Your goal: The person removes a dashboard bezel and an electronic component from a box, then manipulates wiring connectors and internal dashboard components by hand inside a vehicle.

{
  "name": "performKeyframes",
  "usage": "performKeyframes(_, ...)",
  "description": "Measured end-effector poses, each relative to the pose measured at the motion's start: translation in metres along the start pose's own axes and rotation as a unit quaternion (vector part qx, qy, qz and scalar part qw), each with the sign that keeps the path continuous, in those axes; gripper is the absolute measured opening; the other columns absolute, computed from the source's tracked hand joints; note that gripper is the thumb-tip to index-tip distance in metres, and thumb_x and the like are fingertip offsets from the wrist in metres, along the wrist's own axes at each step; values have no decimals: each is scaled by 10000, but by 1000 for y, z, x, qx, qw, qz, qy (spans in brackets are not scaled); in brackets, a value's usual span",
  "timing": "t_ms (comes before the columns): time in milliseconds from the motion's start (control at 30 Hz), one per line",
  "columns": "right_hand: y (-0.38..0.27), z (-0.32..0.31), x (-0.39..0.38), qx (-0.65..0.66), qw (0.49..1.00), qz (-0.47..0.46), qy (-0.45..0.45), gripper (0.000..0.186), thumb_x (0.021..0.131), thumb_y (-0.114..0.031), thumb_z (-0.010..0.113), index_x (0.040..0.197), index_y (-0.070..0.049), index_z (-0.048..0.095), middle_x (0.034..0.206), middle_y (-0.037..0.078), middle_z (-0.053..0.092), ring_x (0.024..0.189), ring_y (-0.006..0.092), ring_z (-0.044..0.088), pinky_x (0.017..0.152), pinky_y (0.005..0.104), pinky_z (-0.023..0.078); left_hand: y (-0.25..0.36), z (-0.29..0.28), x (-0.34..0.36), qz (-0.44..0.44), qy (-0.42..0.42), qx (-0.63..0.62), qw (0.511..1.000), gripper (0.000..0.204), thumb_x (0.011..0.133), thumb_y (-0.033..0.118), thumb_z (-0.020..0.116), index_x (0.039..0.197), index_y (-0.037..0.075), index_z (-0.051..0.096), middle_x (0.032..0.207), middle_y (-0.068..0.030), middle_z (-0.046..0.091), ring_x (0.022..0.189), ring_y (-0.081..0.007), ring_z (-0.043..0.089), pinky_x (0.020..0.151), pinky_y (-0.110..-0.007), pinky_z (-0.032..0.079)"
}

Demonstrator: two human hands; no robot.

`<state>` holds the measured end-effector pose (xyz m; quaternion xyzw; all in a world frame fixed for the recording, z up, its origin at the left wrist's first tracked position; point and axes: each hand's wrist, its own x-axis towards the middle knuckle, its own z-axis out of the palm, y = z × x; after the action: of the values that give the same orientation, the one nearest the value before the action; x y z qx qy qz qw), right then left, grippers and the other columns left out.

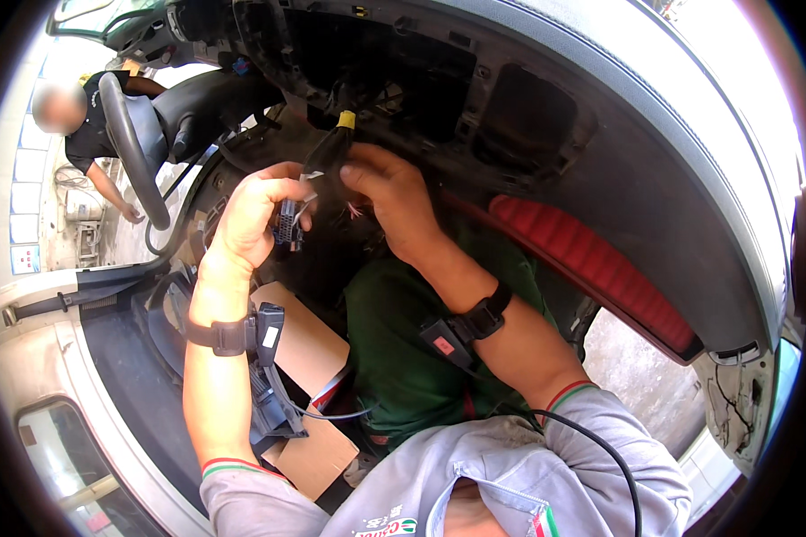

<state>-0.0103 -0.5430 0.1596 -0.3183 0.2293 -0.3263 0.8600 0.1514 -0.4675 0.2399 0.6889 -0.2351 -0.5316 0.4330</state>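
- Beneath the stripped black plastic dashboard point(640, 201), a black, yellow-taped cable bundle point(336, 148) is apparently being pinched by the right hand point(385, 192); a dark multi-pin connector point(288, 224) is being gripped by the left hand point(252, 210).
- Panel removal is seemingly done; the connector is being held unplugged.
- Brown cardboard pieces point(300, 336) are being stored alongside.
- Beyond the black steering wheel point(132, 161), a dark-shirted person point(85, 137) is being glimpsed.

Worn gear

Shirt point(510, 461) grey, 6 o'clock; zip collar point(458, 471), printed mark point(405, 526). Sleeve hems point(565, 393): red-green trim. Trousers point(394, 327) dark green. Left strap point(231, 337) black, 8 o'clock: black box point(270, 320), white label point(270, 337). Right strap point(487, 317) black, 4 o'clock: black case point(459, 351), red tag point(443, 345). Black cable point(621, 467), 4 o'clock.
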Motion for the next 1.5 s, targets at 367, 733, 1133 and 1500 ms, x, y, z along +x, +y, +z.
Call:
performKeyframes(367,-4,5,14,11,999,-11,48,335,941,-171,657,1240,-20,646,1044,8,683,874,79,589,768,250,465,-15,3,0,38,16,90,995,218,881,119,647,1057,-10,648,864,-31,665,780,-110,609,755,-245,473)
performKeyframes(733,11,-4,24,32,997,-11,65,295,1019,-90,516,1282,11,607,1100,75,684,942,146,664,838,267,525,-6,21,1,126,90,125,980,358,940,213,666,1222,-8,661,1027,-34,695,910,-88,598,852,-241,465)
performKeyframes(1133,-6,5,10,194,976,97,-32,195,1022,-179,538,1021,-24,657,938,44,672,785,113,615,707,260,508,15,36,46,97,25,98,990,356,929,220,697,1207,-1,669,871,32,638,680,-41,484,590,-201,361)
performKeyframes(1500,29,0,11,-382,881,-225,163,158,928,-126,605,1006,10,626,812,245,662,735,396,667,619,444,501,11,71,40,222,191,416,861,337,759,217,826,960,-31,718,841,-182,730,814,-287,734,766,-332,566)
